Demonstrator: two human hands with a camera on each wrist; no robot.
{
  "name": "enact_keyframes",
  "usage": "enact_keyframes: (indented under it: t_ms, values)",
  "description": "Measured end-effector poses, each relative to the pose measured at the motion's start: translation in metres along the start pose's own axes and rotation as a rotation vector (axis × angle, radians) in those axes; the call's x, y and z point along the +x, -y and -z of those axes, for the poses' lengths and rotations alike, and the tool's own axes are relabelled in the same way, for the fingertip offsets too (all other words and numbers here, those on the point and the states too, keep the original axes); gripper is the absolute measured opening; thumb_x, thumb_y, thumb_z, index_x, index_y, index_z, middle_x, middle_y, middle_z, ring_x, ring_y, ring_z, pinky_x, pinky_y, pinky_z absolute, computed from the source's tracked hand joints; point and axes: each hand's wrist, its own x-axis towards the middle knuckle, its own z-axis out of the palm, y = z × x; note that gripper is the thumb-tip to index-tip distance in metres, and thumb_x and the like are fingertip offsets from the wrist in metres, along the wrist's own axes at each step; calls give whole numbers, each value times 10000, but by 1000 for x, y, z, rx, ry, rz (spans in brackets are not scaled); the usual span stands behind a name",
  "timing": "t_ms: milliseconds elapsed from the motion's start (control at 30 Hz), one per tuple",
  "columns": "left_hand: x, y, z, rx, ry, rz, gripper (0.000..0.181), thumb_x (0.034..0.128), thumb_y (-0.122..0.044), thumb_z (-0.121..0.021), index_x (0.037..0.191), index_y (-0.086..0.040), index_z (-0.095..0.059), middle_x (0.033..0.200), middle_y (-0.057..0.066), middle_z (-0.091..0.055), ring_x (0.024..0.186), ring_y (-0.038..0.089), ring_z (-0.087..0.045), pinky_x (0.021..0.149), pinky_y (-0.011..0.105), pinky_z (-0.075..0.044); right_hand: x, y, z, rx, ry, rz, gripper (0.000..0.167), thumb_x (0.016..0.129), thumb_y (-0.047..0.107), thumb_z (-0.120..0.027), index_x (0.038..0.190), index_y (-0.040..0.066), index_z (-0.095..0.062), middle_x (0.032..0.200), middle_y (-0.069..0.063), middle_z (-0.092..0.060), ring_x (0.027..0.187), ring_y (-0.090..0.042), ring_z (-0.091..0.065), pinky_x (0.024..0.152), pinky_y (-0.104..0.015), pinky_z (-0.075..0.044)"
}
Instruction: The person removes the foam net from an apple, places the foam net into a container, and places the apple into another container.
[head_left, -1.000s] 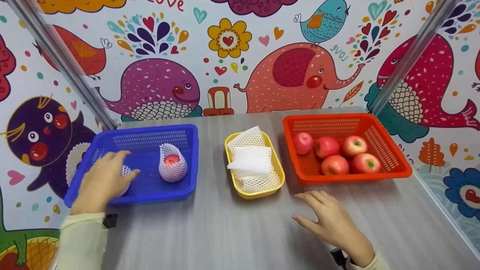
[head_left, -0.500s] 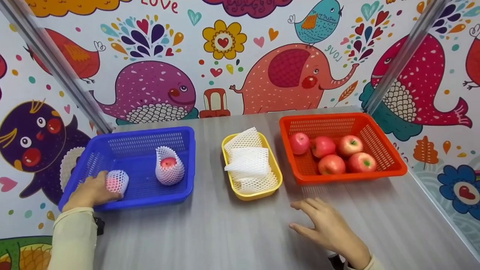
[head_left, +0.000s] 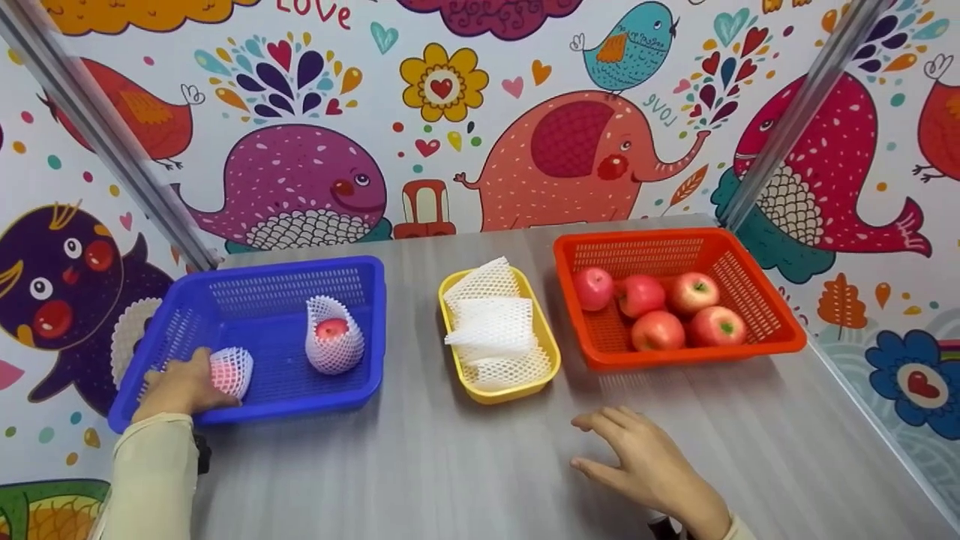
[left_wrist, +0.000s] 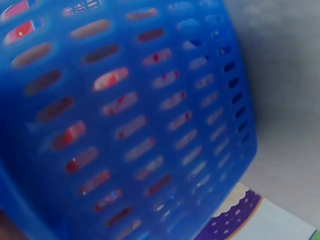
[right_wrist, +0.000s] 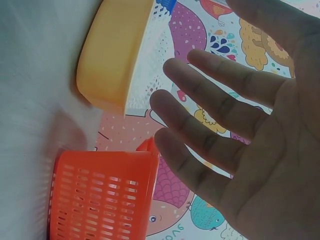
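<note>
Facing you: printed panels (head_left: 442,172), flat, w/ cartoon animals; straight metal posts (head_left: 801,112) stand at the corners. Below: your tabletop (head_left: 420,465), grey, faintly streaked. On your R sits the red basket (head_left: 697,358), plastic, approx. rect., slotted walls, rolled rim. On your L sits the blue basket (head_left: 274,337), same slotted type. Btwn them: the yellow tray (head_left: 517,394), smooth, solid-walled, rounded corners.

Your L hand (head_left: 180,384) is inside the blue basket at its near L corner, against the L wrapped apple (head_left: 235,371); your thumb lies along the fruit's near side. Other fingers are mostly hidden, so grasp vs. release can't be confirmed; the L wrist view shows only slotted wall up close. Your R hand (head_left: 649,461) is released, fingers extended & apart, above the tabletop, near the red basket.

Five bare apples (head_left: 658,331), round, glossy, pink-red, rest in the red basket. The R wrapped apple (head_left: 335,352) stands in the blue basket, mesh flaring upward, red top exposed. White foam nets (head_left: 495,326), soft open mesh, lie overlapped in the tray.
</note>
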Motion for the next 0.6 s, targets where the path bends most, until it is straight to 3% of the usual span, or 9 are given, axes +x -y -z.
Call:
enact_keyframes:
  t_ms: [167,267,467,600]
  values:
    - [-11,6,-1,7,-72,29,1111,765,-470,-806,1415,177,-178,1206,526,-287,1089,722,-273,910,818,-255,-1,0,-1,19,30,-15,368,838,422,-797,1107,191,-700,1038,95,-667,919,-114,-610,772,-390,-537]
    - [-18,-1,4,14,-156,-2,1131,758,-486,-806,1437,173,-186,1216,515,-301,1073,690,-319,904,805,-275,-1,1,0,17,31,-23,365,821,393,-816,1104,192,-702,1035,98,-666,916,-119,-614,776,-400,-536]
    - [-39,-35,22,34,-331,-136,1090,748,-427,-822,1475,121,-221,1248,489,-333,1043,638,-417,844,772,-362,2,1,-3,25,-24,20,378,783,348,-852,1091,194,-697,1038,111,-671,918,-102,-613,767,-371,-537]
    - [-60,-63,25,20,-424,-236,1016,739,-367,-830,1480,59,-281,1249,443,-381,1033,582,-450,816,749,-396,3,1,-6,43,-39,44,378,787,354,-849,1091,191,-697,1039,108,-674,917,-97,-612,760,-361,-539]
